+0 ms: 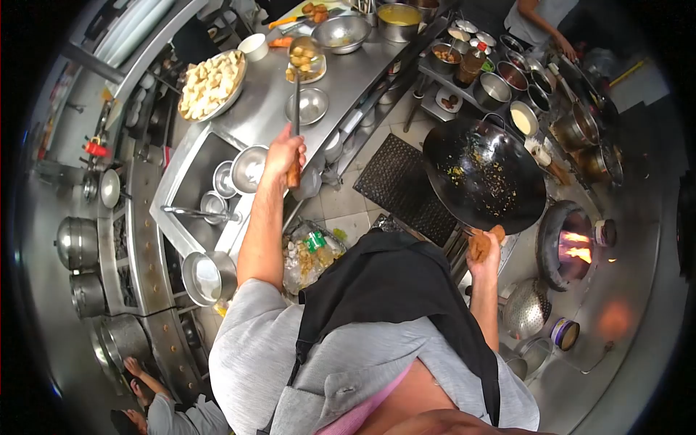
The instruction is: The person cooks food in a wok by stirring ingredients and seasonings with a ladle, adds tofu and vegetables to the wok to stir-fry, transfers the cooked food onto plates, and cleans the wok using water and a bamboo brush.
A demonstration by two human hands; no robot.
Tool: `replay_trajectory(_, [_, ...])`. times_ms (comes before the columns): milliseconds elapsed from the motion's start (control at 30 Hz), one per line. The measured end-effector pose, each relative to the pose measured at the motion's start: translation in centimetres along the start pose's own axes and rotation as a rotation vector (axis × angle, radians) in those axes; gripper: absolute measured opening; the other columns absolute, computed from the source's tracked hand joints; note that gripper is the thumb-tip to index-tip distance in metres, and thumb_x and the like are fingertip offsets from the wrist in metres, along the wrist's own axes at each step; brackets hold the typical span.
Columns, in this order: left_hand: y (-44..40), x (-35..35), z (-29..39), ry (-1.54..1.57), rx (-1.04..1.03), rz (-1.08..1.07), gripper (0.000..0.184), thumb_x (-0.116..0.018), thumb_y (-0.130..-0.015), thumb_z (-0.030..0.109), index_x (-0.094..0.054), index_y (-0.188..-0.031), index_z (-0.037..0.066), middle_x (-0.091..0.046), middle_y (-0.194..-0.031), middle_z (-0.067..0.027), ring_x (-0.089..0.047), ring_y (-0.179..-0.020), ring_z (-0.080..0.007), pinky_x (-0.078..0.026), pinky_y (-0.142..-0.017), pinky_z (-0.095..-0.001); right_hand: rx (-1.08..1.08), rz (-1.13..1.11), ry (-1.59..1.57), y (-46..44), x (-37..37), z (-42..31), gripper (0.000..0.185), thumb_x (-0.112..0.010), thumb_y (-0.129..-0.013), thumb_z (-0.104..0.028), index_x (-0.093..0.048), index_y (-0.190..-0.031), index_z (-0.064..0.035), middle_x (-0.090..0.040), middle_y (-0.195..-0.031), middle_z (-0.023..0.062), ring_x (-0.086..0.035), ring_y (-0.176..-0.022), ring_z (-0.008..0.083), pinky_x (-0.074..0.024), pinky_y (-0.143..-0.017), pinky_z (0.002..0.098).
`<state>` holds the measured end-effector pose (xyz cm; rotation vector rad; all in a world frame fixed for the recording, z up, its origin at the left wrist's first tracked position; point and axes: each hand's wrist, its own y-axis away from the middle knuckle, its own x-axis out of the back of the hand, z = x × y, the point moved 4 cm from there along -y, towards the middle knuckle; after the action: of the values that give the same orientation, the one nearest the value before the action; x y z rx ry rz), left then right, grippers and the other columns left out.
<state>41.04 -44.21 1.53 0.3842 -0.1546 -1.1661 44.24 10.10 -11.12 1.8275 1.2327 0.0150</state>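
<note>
My left hand (287, 154) is closed around the wooden handle of a long ladle (296, 98), stretched out over the steel counter. Its bowl, holding browned food pieces, is above a dish (317, 70) with more of the same pieces. Through a folded brown cloth (479, 247), my right hand (486, 262) grips the near edge of a black wok (482, 174); whether a handle lies under the cloth is hidden. The wok is tilted away from the burner, with only small bits of food and oil inside.
A lit burner (573, 246) flames at the right. On the counter (268, 98) stand a basin of pale chunks (212, 85), an empty steel bowl (307, 106) and a larger bowl (341, 34). A sink (190, 174) is left. Other people work at bottom left and top right.
</note>
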Motion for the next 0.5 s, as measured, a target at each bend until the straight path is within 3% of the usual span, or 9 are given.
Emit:
replay_trajectory(67, [-3.6, 1.7, 0.0, 0.002, -0.038, 0.056, 0.07, -0.052, -0.093, 0.008, -0.021, -0.156, 0.003, -0.051, -0.067, 0.0009, -0.049, -0.047, -0.0108, -0.042, -0.041, -0.0271, -0.01, 0.06, 0.043, 0.4, -0.3, -0.7, 0.022, -0.067, -0.083, -0.027, -0.064, -0.098, -0.011, -0.07, -0.085, 0.0044, -0.067, -0.067, 0.022, -0.0506, -0.049, 0.0341])
replay_trajectory(167, [-7.1, 2.9, 0.3, -0.034, -0.047, 0.077, 0.071, -0.052, -0.092, 0.005, -0.02, -0.155, 0.0, -0.051, -0.067, 0.0001, -0.049, -0.048, -0.0109, -0.043, -0.042, -0.0276, 0.056, 0.102, 0.035, 1.1, -1.2, -1.4, 0.023, -0.067, -0.082, -0.028, -0.064, -0.099, -0.0121, -0.07, -0.085, 0.0038, -0.067, -0.068, 0.0206, -0.0467, -0.046, 0.0321])
replay_trajectory(200, [-8.7, 3.6, -0.6, -0.038, -0.035, 0.117, 0.076, -0.052, -0.094, 0.012, -0.014, -0.159, 0.007, -0.052, -0.066, 0.0018, -0.048, -0.046, -0.01, -0.041, -0.04, -0.0266, 0.056, 0.091, 0.055, 0.8, -1.1, -1.4, 0.025, -0.066, -0.083, -0.029, -0.063, -0.102, -0.0127, -0.07, -0.086, 0.0033, -0.066, -0.068, 0.0195, -0.0434, -0.045, 0.0309])
replay_trajectory(300, [-11.0, 4.4, -0.5, -0.054, -0.03, 0.051, 0.07, -0.051, -0.091, 0.002, -0.023, -0.154, -0.002, -0.051, -0.068, -0.0005, -0.049, -0.048, -0.011, -0.044, -0.042, -0.027, 0.042, 0.061, 0.045, 0.2, -1.0, -1.9, 0.026, -0.064, -0.085, -0.03, -0.062, -0.105, -0.0132, -0.07, -0.088, 0.003, -0.066, -0.068, 0.0185, -0.043, -0.045, 0.0311])
replay_trajectory(400, [-11.1, 4.1, -0.5, -0.125, -0.074, 0.171, 0.07, -0.052, -0.091, 0.003, -0.025, -0.155, 0.0, -0.05, -0.067, -0.0005, -0.048, -0.047, -0.0111, -0.044, -0.042, -0.0265, 0.051, 0.093, 0.042, 0.1, -1.2, -2.4, 0.027, -0.064, -0.085, -0.031, -0.062, -0.105, -0.0129, -0.069, -0.089, 0.0019, -0.065, -0.069, 0.0179, -0.0428, -0.045, 0.031])
replay_trajectory(500, [-10.9, 3.7, 0.0, -0.198, -0.098, 0.159, 0.07, -0.052, -0.091, 0.003, -0.026, -0.156, 0.002, -0.051, -0.067, -0.0014, -0.049, -0.046, -0.0123, -0.045, -0.042, -0.0274, 0.032, 0.111, 0.028, -0.1, -1.5, -2.9, 0.027, -0.064, -0.086, -0.032, -0.062, -0.105, -0.0127, -0.069, -0.089, 0.0015, -0.065, -0.069, 0.018, -0.0435, -0.045, 0.031])
